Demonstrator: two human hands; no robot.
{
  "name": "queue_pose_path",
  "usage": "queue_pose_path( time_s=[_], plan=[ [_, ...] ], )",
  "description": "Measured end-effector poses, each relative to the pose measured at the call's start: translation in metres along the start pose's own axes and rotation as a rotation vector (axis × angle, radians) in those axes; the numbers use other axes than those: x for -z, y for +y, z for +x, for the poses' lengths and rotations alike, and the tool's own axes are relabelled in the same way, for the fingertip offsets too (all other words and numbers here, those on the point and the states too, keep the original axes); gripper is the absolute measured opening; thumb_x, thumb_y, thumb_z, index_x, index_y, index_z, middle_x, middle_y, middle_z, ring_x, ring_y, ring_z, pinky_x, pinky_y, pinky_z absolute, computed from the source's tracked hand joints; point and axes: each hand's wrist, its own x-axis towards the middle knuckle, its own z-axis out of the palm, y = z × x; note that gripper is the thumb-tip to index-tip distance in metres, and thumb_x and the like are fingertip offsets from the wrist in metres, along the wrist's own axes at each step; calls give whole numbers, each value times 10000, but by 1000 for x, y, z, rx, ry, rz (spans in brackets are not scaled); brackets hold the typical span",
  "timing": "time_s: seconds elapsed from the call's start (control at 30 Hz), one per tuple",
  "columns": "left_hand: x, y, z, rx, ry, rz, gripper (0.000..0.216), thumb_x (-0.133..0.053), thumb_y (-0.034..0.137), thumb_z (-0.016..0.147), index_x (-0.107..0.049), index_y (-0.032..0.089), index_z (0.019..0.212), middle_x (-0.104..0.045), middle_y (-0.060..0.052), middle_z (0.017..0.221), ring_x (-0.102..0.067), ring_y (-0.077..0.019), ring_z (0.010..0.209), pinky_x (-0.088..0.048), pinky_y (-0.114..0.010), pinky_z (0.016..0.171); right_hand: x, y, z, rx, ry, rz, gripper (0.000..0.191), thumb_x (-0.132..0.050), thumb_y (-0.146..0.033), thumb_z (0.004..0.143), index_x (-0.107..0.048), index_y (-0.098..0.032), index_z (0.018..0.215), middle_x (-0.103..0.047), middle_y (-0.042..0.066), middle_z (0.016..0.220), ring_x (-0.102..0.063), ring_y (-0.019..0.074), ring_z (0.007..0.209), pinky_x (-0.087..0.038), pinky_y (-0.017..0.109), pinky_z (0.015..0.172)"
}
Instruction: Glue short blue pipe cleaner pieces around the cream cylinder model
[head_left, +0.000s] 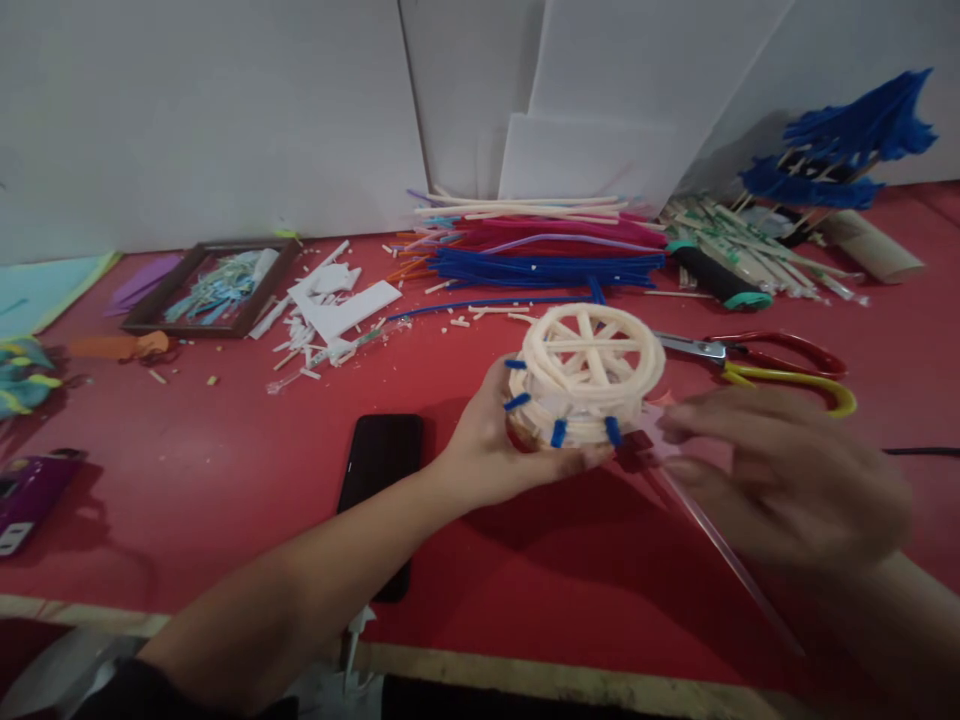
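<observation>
My left hand [499, 430] is closed around a small round craft [577, 425] made of cream pipe cleaners. A spoked cream ring forms its top, and short blue pieces stick out around its side. The underside is hidden by my fingers and palm. To its right, my right hand [787, 470] is blurred by motion, thumb and forefinger apart. A long clear strip [731, 550] slants across the table beside that hand. Scissors [780, 365] with one red and one yellow handle lie just behind my right hand.
Behind the craft lie bundled blue pipe cleaners [547, 268]. A black phone [382, 465] is near my left forearm. White scraps [352, 310] and a brown frame [259, 300] sit at the back left. A black-and-teal handle [720, 275] and a cardboard tube [874, 245] lie at the back right.
</observation>
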Motion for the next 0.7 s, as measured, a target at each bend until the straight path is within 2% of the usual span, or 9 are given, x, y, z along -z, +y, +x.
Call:
queue_pose_path(
  time_s=[0.13, 0.23, 0.37, 0.43, 0.57, 0.63, 0.7],
  plan=[
    [0, 17, 2, 76, -121, -96, 569, -853, 246, 661, -605, 152, 1164, -727, -162, 1223, -690, -341, 1174, -511, -521, 1077, 3, 7, -2, -220, -54, 36, 120, -594, -281, 963, -639, -221, 1057, -688, 41, 804, -655, 143, 667, -540, 276, 576],
    [0, 27, 4, 80, -197, -96, 437, -835, 231, 682, -671, 153, 1080, -751, -144, 1197, -701, -331, 1162, -524, -495, 1064, 2, 4, 2, -240, -124, 118, 122, -557, -312, 979, -646, -236, 1016, -700, 33, 807, -675, 142, 659, -543, 265, 561],
    [1, 25, 3, 138, -278, -153, 457, -864, 246, 649, -711, 155, 1069, -778, -125, 1124, -737, -323, 1071, -561, -499, 996, -1, -4, 7, -306, -160, 214, 120, -559, -267, 965, -612, -237, 862, -675, 0, 719, -653, 126, 591, -522, 230, 527],
    [2, 19, 2, 165, -272, -192, 461, -875, 290, 649, -712, 159, 1061, -781, -123, 1111, -739, -324, 1062, -573, -495, 972, -2, -7, 7, -345, -167, 265, 163, -551, -240, 961, -585, -234, 802, -654, -10, 676, -634, 116, 571, -509, 211, 519],
    [3, 10, 3, 127, -233, -231, 623, -923, 352, 598, -671, 189, 1144, -748, -124, 1218, -687, -326, 1183, -534, -479, 1041, -3, -11, 4, -342, -154, 175, 148, -564, -256, 964, -603, -226, 824, -662, -8, 670, -616, 105, 536, -485, 198, 485],
    [2, 9, 4, 92, -239, -199, 796, -975, 296, 491, -639, 201, 1207, -724, -124, 1274, -645, -337, 1250, -486, -488, 1102, -3, -13, 4, -278, -174, 113, 166, -549, -290, 979, -613, -226, 839, -683, 2, 692, -636, 114, 545, -497, 209, 486],
    [1, 12, 4, 77, -228, -139, 854, -991, 245, 430, -637, 191, 1205, -724, -129, 1269, -637, -346, 1261, -448, -507, 1138, -4, -16, 5, -191, -217, 96, 166, -542, -307, 984, -615, -235, 854, -708, 12, 727, -674, 137, 600, -531, 231, 528]
  ],
)
